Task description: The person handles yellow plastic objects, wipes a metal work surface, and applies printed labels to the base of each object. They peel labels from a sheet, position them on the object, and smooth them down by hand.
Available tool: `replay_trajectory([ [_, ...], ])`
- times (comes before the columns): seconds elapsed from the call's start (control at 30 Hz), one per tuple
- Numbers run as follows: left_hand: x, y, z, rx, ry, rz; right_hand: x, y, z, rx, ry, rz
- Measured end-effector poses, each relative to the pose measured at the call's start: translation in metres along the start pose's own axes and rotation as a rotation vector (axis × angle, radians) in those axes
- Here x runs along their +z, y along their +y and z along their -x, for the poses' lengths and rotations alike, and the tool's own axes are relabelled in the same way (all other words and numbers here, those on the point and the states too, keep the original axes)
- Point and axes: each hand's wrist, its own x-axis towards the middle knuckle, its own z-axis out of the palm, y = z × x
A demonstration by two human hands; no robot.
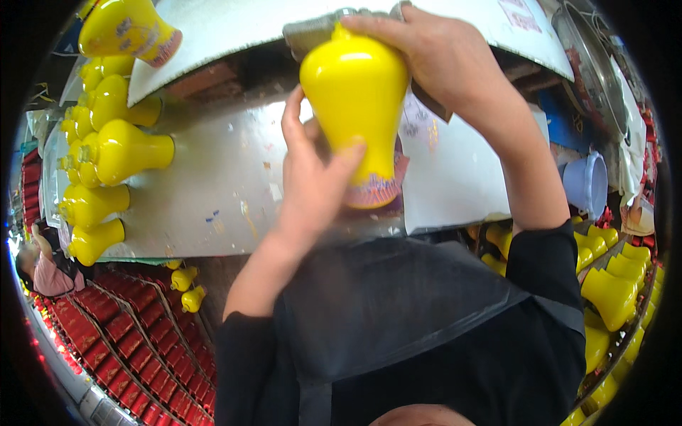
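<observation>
A glossy yellow vase (355,92) with a narrow neck and broad shoulders is held in front of me above the worktable. A pink and purple patterned band (373,192) wraps its foot, and one edge of the band stands out on the right. My left hand (310,174) is closed around the lower left side, its thumb across the front. At the top, my right hand (444,60) grips the neck and shoulder, with most of its fingers hidden behind the vase. Just behind the neck lies a grey, cloth-like thing (305,35).
Several plain yellow vases (135,151) lie along the left of the metal-topped table (213,184). A decorated yellow vase (128,32) rests on a white board (234,21) beyond. White paper (455,177) lies at right, near a pale blue bucket (586,184). Red boxes (135,334) fill the lower left.
</observation>
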Motion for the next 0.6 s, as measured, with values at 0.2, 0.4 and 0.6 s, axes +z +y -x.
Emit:
replay_trajectory([
  [0.2,-0.003,-0.006,0.006,0.034,-0.030,0.098,-0.017,0.010,0.001,0.028,-0.211,-0.043],
  [0.4,-0.012,-0.009,0.016,0.012,-0.043,-0.007,0.015,0.001,0.012,0.029,-0.010,0.062],
  [0.6,-0.010,-0.006,0.021,0.037,-0.074,-0.009,0.011,-0.002,0.015,0.055,-0.021,0.081],
])
